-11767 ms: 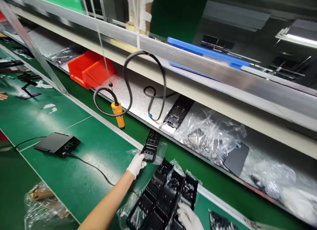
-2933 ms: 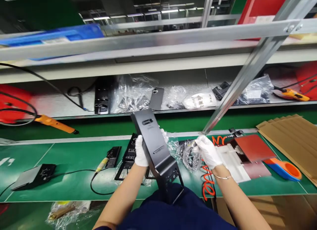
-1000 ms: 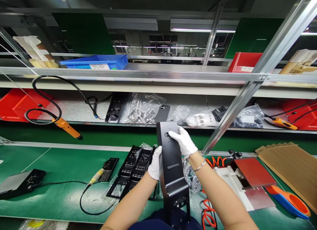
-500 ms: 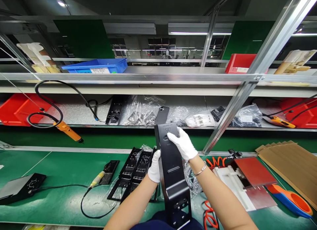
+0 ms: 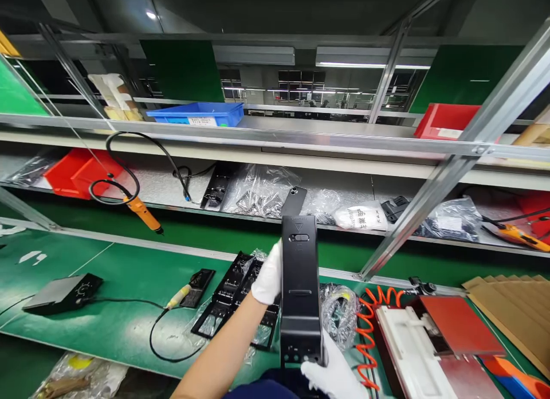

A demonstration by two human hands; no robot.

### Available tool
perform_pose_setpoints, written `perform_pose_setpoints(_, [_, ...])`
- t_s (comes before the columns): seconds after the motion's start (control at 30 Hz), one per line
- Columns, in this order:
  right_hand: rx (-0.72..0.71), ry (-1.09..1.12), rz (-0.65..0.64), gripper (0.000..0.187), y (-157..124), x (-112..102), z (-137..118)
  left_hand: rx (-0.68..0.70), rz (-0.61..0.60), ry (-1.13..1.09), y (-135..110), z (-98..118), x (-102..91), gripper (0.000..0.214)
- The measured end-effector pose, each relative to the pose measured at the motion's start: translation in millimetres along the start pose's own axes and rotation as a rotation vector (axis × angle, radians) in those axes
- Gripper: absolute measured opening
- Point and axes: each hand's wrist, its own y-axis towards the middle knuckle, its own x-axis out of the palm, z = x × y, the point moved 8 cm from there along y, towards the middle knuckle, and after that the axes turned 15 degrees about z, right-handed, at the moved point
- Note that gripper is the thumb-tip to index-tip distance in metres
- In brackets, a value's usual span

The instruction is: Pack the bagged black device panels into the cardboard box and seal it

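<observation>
A long black housing [image 5: 299, 284] with a warning triangle and an oval slot near its top stands upright in front of me. My left hand [image 5: 268, 276], in a white glove, grips its left side; the fingertips are hidden behind it. At the lower right end my white-gloved right hand [image 5: 334, 369] holds the bottom edge, thumb and fingers on either side of the corner. Behind the housing, on the green bench, black frames [image 5: 234, 293] lie on plastic wrap. A wrapped coil [image 5: 341, 313] sits just to the right.
An orange electric screwdriver [image 5: 144, 212] hangs at left. A yellow-handled tool [image 5: 178, 297] is wired to a black control box [image 5: 62, 296]. On the right are a red coiled hose [image 5: 365, 324], a red and white fixture [image 5: 459, 327] and cardboard [image 5: 515, 310]. A phone [image 5: 294, 201] rests on the shelf.
My right hand has moved from the housing's top down to its bottom end. The housing is turned more upright, and my view has shifted left and tilted. The left hand keeps its hold.
</observation>
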Motion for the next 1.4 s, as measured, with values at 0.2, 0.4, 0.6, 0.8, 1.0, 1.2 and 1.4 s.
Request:
perform_pose_setpoints(0.2, [-0.054,-0.092,0.033,0.059,-7.2,-18.6,-20.1,0.524,0.365,0.499,27.0,75.7,3.7,0.044])
perform_pose_setpoints(0.4, [-0.039,-0.046,0.057,0.066,-13.7,-51.0,-21.8,0.558,0.357,0.752,31.4,74.5,7.3,0.031])
perform_pose_setpoints(0.6, [0.012,-0.039,0.046,0.067,-20.9,-55.0,-21.1,0.558,0.354,0.828,33.8,68.4,1.8,0.043])
perform_pose_setpoints(0.8, [0.065,-0.023,0.045,0.074,-25.1,-61.2,-16.8,0.418,0.299,0.823,45.2,47.3,-4.4,0.036])
perform_pose_setpoints(1.0, [-0.022,-0.296,0.178,0.061,-40.5,-82.8,-24.7,0.331,0.414,0.595,65.1,9.5,-24.9,0.05])
perform_pose_setpoints(1.2, [0.031,-0.561,0.283,0.042,-71.7,-101.1,-19.6,0.415,0.276,0.856,51.2,-22.3,4.5,0.06])
perform_pose_setpoints(1.4, [0.039,-0.744,0.34,0.033,-93.7,-98.2,-19.7,0.915,-0.209,1.41,19.9,-25.8,72.1,0.106])
